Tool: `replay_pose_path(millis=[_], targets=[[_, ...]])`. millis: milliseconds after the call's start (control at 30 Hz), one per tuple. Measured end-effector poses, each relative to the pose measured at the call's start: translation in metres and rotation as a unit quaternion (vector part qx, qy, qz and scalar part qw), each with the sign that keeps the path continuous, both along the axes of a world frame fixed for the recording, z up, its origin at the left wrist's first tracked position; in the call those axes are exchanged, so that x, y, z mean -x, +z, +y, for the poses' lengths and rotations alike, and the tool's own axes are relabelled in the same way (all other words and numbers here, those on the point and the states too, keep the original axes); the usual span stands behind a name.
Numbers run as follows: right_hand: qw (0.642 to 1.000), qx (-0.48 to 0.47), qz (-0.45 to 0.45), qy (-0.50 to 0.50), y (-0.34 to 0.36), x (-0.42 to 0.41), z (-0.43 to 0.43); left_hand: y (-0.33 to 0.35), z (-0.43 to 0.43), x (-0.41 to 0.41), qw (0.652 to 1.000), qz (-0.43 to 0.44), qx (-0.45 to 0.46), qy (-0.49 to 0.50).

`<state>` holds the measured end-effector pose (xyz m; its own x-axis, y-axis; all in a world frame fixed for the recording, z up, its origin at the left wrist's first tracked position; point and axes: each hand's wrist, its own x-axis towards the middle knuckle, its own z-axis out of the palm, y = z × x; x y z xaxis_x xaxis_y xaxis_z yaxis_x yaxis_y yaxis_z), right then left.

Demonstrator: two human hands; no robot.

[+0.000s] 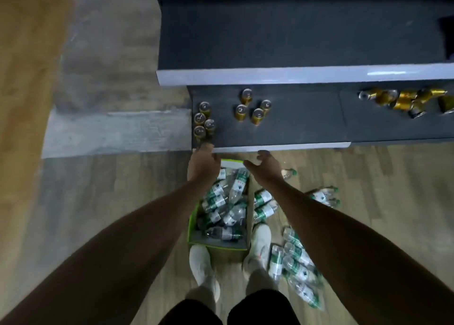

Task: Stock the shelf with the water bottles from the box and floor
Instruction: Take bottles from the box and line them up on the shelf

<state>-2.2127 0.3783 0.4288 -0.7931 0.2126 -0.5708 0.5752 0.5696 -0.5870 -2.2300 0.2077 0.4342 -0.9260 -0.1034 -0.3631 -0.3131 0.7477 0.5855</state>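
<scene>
Standing over the work, you have your pale shoes [203, 263] planted either side of the near end of the green cardboard box [221, 247] on the wooden floor [122, 201]. The box lies open, with a jumble of green-labelled water bottles [227, 201] lying on their sides inside it. More of them lie on the floor to your right: a loose heap [294, 263] beside your right shoe, two [264, 205] against the box's right wall, and a few [325, 196] farther out.

Both your arms reach forward above the box. Your left hand [204, 163] has its fingers stretched toward the front lip of the lower shelf [294, 130] and carries nothing; blur hides whether the tips touch the edge. Your right hand [264, 167] hangs just short of that lip, fingers loosely bent, also empty.

On the dark lower shelf stand gold cans: four [204, 120] at the left end just beyond your left fingertips, four more [253, 108] nearby, and a toppled pile [405, 101] far right. No water bottle sits there yet. Above it lies the upper shelf [294, 41].
</scene>
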Motion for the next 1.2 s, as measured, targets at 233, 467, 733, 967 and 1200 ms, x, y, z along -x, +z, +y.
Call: replay_pose_path(millis=[233, 467, 733, 967, 1200], targets=[[0.993, 0.013, -0.099, 0.063, -0.118, -0.023, 0.002, -0.112, -0.006, -0.033, 0.995, -0.075, 0.011, 0.062], [0.991, 0.011, -0.13, 0.025, -0.222, -0.03, -0.005, -0.218, -0.011, -0.047, 0.991, -0.115, -0.013, 0.06], [0.992, 0.002, -0.111, -0.059, -0.359, -0.034, -0.026, -0.319, -0.018, -0.036, 0.994, -0.113, 0.005, -0.001], [0.984, -0.01, -0.143, -0.104, -0.429, -0.035, -0.035, -0.395, -0.018, -0.03, 0.994, -0.105, 0.011, -0.037], [0.978, 0.013, -0.144, -0.15, -0.49, -0.026, -0.045, -0.457, -0.02, -0.039, 0.991, -0.128, 0.012, -0.045]])
